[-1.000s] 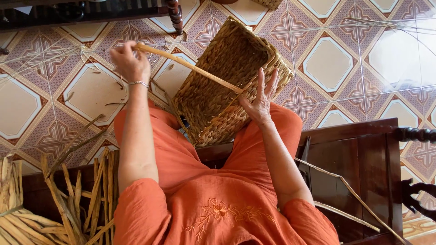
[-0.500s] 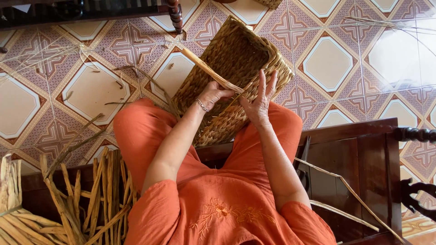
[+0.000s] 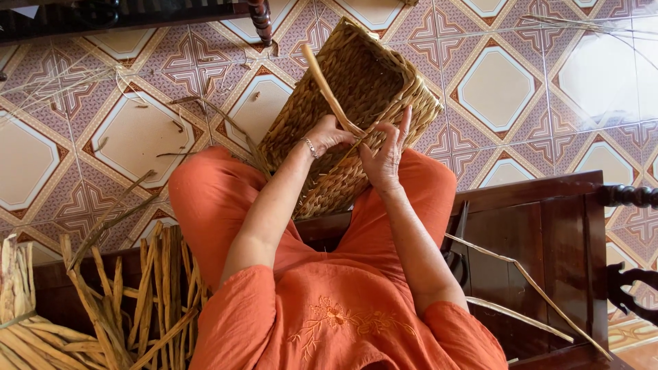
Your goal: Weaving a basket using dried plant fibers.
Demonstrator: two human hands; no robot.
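Observation:
A woven straw basket [image 3: 356,89] lies tilted across my knees, its opening toward the upper right. My left hand [image 3: 327,134] pinches a long flat straw strand [image 3: 327,88] that arcs up over the basket's side. My right hand [image 3: 385,155] rests against the basket's lower rim, fingers spread upward, thumb touching the strand where it enters the weave. I wear orange clothes and a thin bracelet on the left wrist.
A bundle of dried straw strands [image 3: 130,301] lies at my lower left. Loose strands cross the dark wooden bench [image 3: 548,226] at my right. Patterned floor tiles [image 3: 137,130] carry scattered straw bits. Dark furniture legs [image 3: 260,17] stand at the top.
My left hand came down from the upper left to the basket, bringing the strand with it; the strand now loops tight against the weave. The right hand stayed on the rim.

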